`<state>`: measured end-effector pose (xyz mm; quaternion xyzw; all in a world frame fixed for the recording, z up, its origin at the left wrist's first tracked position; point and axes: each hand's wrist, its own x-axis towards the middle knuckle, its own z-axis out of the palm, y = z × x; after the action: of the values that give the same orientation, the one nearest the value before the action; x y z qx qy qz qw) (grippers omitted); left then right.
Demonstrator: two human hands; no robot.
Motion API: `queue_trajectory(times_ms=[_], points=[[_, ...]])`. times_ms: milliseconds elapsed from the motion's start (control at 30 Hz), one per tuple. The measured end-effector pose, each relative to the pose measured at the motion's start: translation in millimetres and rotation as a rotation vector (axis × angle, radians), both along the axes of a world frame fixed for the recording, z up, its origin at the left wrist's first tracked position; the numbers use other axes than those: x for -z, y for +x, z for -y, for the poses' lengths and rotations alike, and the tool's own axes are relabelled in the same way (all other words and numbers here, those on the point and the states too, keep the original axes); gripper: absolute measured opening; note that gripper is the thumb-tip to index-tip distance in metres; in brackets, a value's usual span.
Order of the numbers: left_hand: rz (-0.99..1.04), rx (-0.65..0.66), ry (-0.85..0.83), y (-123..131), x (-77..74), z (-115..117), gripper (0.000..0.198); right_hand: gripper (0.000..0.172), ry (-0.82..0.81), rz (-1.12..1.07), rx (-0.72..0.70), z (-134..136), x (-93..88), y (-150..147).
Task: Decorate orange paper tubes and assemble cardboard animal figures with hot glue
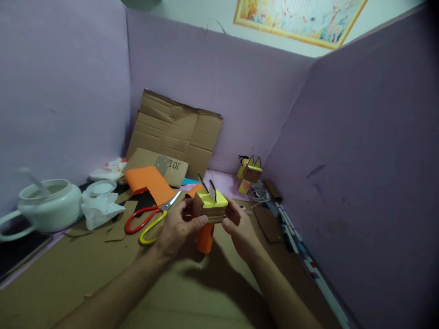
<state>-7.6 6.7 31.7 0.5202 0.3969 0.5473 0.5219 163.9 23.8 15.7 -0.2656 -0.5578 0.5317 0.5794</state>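
Between both hands is a small cardboard animal figure. Its head is a brown cardboard box (213, 213) with a yellow top and two upright ears (212, 189). Below the head shows an orange tube body (205, 240). My left hand (177, 227) is closed on the left side of the head, thumb along the near face. From the right, my right hand (240, 228) grips the other side, its fingers partly hidden behind the box. Red-and-yellow-handled scissors (151, 221) lie open-bladed just left of my left hand.
Orange paper (151, 183) and a cardboard piece (171, 167) lie behind the scissors. A white pot (51, 208) and crumpled tissue (99, 210) stand left. At the back right is a finished-looking animal figure (252, 173) near a coiled white cable (259, 194). Markers (288, 226) line the right wall.
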Motion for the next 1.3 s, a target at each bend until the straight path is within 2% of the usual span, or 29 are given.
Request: queue_trajectory(times_ms=[100,233,367,500,600,700,800,900,1133,1300], points=[[-0.074,0.011,0.053,3,2.9,2,0.065,0.047,-0.027,0.011,0.013,2,-2.1,-4],[-0.046,0.112,0.160,5,-0.4,5,0.051,0.036,-0.096,-0.078,-0.061,5,-7.3,-8],[0.072,0.111,0.114,3,-4.3,4,0.042,0.036,-0.124,-0.130,-0.118,8,-10.2,-11],[0.172,0.152,0.023,-1,-3.9,0,0.038,0.044,-0.130,-0.104,-0.136,8,-5.6,-11],[0.193,0.199,-0.002,-3,-4.4,0,0.042,0.045,-0.127,-0.123,-0.159,8,-2.0,-12],[0.224,0.221,-0.031,-4,-4.6,0,0.054,0.041,-0.117,-0.120,-0.170,8,-3.6,-13],[0.270,0.341,-0.043,-5,-2.7,-1,0.061,0.037,-0.107,-0.101,-0.192,10,-7.0,-15],[0.328,0.443,-0.065,-6,-0.4,-4,0.054,0.035,-0.092,-0.105,-0.220,11,-8.1,-15],[0.226,0.241,-0.160,-4,-0.8,-5,0.049,0.044,-0.130,-0.169,-0.247,9,-5.3,-13],[0.224,0.230,-0.164,0,-2.1,-3,0.047,0.049,-0.174,-0.196,-0.286,9,0.5,-8]])
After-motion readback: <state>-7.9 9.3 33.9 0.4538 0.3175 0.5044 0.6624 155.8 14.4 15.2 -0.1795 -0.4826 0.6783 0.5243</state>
